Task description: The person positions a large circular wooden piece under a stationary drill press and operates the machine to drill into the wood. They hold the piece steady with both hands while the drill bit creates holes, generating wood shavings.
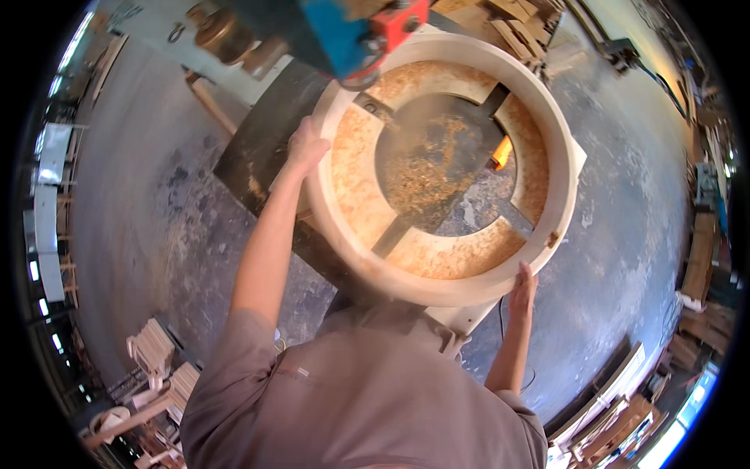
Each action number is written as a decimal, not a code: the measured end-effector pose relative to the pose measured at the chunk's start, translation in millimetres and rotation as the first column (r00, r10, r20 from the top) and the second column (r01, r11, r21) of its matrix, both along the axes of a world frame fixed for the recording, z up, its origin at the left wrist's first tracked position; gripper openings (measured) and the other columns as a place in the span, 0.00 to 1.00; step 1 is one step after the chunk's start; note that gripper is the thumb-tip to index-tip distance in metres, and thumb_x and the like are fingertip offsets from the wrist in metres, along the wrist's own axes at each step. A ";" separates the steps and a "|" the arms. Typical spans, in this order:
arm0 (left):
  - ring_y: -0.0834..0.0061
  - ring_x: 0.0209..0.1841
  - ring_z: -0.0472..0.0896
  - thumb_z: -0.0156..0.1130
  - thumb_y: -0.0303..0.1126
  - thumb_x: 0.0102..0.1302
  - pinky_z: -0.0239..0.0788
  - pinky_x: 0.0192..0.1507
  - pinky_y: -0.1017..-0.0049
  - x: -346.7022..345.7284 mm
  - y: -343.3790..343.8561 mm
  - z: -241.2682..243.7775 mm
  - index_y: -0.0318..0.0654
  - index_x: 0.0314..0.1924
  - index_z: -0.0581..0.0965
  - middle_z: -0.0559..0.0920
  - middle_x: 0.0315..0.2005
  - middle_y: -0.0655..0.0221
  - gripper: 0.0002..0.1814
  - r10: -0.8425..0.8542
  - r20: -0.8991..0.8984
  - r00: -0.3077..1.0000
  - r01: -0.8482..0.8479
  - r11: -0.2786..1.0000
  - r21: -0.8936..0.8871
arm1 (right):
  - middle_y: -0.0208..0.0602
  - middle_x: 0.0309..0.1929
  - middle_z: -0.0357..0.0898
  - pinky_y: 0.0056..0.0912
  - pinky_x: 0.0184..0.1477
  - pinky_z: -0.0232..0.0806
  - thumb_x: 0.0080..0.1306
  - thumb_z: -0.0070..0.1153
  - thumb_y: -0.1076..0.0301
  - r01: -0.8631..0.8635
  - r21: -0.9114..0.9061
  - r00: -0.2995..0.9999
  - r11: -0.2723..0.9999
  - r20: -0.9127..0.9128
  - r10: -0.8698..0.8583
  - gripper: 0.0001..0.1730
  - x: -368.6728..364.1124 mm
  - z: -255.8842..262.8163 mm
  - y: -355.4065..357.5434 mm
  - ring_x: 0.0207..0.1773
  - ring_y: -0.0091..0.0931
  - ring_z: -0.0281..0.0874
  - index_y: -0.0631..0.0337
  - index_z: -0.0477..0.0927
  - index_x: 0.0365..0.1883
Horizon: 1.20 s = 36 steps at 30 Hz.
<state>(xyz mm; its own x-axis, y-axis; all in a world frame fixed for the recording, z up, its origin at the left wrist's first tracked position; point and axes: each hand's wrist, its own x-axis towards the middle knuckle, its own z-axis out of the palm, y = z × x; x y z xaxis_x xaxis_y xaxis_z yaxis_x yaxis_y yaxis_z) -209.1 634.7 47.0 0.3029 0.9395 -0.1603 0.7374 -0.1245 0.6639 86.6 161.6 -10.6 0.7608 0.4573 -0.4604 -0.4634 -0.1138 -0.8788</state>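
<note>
A large pale wooden ring (pixel 436 293) lies in front of me, over a dark machine table (pixel 263 135). My left hand (pixel 307 146) grips its outer wall on the left. At the lower right, my right hand (pixel 523 287) holds the rim, with the thumb on top and the other fingers mostly hidden. Inside the ring sit curved wooden segments (pixel 357 176) with gaps between them, dusted with sawdust. A blue and red machine head (pixel 351 41) reaches over the ring's upper left edge; its contact point is blurred. The rim bears a dark knot or chip at the right.
Wood shavings (pixel 428 170) and a small orange object (pixel 501 153) show within the ring. Wood offcuts (pixel 518 38) lie beyond it. Stacked wooden pieces (pixel 152 352) stand at the lower left, boards (pixel 621 428) at the lower right. A cable runs on the concrete floor (pixel 627 193).
</note>
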 end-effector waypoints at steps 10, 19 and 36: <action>0.44 0.52 0.76 0.59 0.31 0.49 0.65 0.58 0.58 -20.5 -22.9 7.9 0.30 0.53 0.67 0.78 0.48 0.42 0.29 0.266 -0.095 0.959 -0.262 0.964 0.051 | 0.41 0.53 0.76 0.35 0.59 0.66 0.66 0.54 0.54 -0.234 0.024 0.971 0.972 0.051 0.233 0.33 112.8 -6.5 72.4 0.55 0.31 0.75 0.71 0.67 0.60; 0.44 0.52 0.76 0.59 0.38 0.56 0.67 0.55 0.57 -24.1 -124.6 21.0 0.27 0.53 0.64 0.76 0.48 0.37 0.29 0.535 -0.047 0.843 -0.535 0.845 0.029 | 0.37 0.47 0.78 0.32 0.53 0.67 0.64 0.58 0.48 -0.254 -0.403 0.761 0.879 0.478 0.439 0.34 212.1 36.5 214.2 0.49 0.26 0.75 0.65 0.73 0.60; 0.53 0.59 0.73 0.66 0.42 0.48 0.64 0.60 0.65 -19.1 97.0 15.7 0.30 0.67 0.59 0.73 0.55 0.43 0.48 0.050 0.022 0.999 -0.053 0.981 0.185 | 0.41 0.59 0.68 0.51 0.54 0.65 0.61 0.59 0.48 -0.044 -0.190 0.999 0.981 0.008 0.046 0.39 -104.7 59.3 117.1 0.58 0.38 0.71 0.49 0.60 0.67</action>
<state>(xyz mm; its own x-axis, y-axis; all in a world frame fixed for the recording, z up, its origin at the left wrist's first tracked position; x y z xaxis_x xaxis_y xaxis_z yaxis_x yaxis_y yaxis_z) -228.1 731.7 62.6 0.2547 0.9668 0.0229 0.7347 -0.2088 0.6454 -18.1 278.7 48.7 0.7477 0.3962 -0.5328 -0.4433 -0.2995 -0.8448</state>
